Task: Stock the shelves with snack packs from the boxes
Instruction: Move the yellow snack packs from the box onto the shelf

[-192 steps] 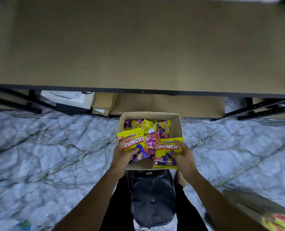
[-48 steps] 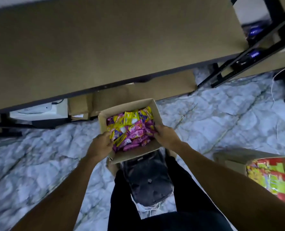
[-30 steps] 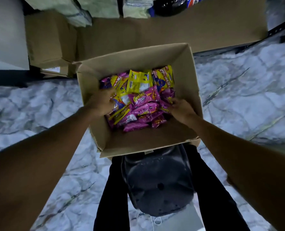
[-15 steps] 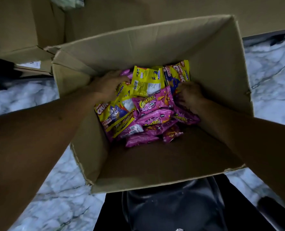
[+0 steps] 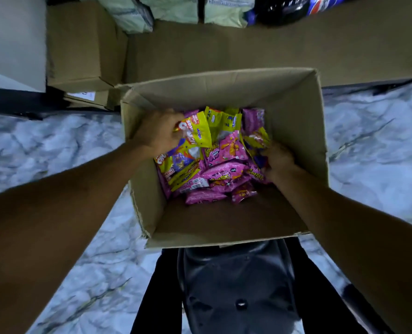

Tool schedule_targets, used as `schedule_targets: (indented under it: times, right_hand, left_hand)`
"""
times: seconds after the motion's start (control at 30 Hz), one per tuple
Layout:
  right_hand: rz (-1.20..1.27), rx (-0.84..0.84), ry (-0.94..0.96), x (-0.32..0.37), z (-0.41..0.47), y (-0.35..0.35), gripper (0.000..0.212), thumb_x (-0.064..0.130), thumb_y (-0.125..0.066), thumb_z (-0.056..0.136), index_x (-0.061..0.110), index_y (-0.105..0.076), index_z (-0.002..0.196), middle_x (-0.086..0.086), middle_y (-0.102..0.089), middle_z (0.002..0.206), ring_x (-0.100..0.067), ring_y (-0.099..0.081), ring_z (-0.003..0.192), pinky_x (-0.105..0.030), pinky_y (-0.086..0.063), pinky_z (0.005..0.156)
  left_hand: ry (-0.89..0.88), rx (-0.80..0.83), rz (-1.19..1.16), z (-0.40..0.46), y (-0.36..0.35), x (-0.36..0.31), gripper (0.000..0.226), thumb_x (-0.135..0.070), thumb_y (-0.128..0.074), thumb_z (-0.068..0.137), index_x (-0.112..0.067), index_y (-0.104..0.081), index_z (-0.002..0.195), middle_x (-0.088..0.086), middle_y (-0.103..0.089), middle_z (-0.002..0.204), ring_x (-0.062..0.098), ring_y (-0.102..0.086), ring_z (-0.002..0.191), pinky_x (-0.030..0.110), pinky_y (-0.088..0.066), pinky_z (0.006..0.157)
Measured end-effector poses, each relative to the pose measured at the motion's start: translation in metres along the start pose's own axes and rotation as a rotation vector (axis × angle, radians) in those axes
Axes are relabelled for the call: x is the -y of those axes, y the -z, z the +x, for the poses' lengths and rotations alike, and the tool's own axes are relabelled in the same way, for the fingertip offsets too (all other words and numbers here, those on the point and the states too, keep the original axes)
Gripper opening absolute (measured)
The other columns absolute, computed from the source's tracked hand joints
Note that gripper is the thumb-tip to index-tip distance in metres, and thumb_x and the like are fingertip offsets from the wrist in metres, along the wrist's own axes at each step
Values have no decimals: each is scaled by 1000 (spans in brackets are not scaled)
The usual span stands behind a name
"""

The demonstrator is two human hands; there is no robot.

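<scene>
Dozens of snack packs (image 5: 220, 162), pink and yellow, lie heaped at the far end of the open cardboard box (image 5: 296, 131) on the marble floor (image 5: 43, 145). My left hand (image 5: 158, 133) pinches a yellow pack (image 5: 196, 132) by its upper edge, while my right hand (image 5: 277, 160) curls its fingers into the packs at the right side. I judge them light, soft and slippery, best gripped at the crimped seams.

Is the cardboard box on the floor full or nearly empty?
Partly filled: the cardboard box has snack packs heaped at its far end, with bare bottom showing near the person.
</scene>
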State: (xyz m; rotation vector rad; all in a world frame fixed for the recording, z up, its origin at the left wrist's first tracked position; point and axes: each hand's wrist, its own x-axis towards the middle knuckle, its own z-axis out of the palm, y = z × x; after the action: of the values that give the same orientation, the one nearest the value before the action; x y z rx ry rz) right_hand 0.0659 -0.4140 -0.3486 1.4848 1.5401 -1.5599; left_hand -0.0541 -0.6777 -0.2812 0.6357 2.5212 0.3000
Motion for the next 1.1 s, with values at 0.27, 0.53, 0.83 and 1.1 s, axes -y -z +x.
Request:
schedule_targets:
  times: [0.27, 0.53, 0.83, 1.1]
  right_hand:
    - [317, 188, -182, 2, -91, 34, 48, -12, -43, 89, 1, -52, 134, -10, -70, 102, -20, -68, 81, -25, -58, 63]
    - [-45, 157, 65, 48, -223, 61, 50, -28, -46, 79, 12, -64, 103, -19, -64, 102, -30, -62, 83, -36, -56, 71]
    - [-281, 222, 221, 111, -378, 90, 54, -17, -50, 82, 30, -65, 104, -11, -69, 107, -29, -70, 89, -52, -58, 79]
    - [-257, 221, 404, 168, -498, 131, 39, -2, -61, 88, 26, -62, 115, -7, -67, 107, -23, -68, 90, -48, -57, 84]
  left_hand:
    - [498, 60, -572, -65, 12, -53, 55, -21, -63, 90, -13, -42, 140, 14, -57, 130, 33, -56, 117, 33, -42, 92]
    - [823, 7, -1407, -179, 44, -133, 28, -10, -66, 90, -30, -63, 110, 9, -59, 130, 20, -65, 103, 36, -57, 76]
    - [765, 22, -1616, -252, 176, -189, 47, 0, -76, 77, -25, -66, 115, 3, -67, 117, 18, -71, 91, 29, -55, 66]
    - [517, -55, -1502, -285, 310, -235, 51, 1, -77, 77, -28, -63, 117, 1, -62, 116, 15, -68, 96, 29, -57, 65]
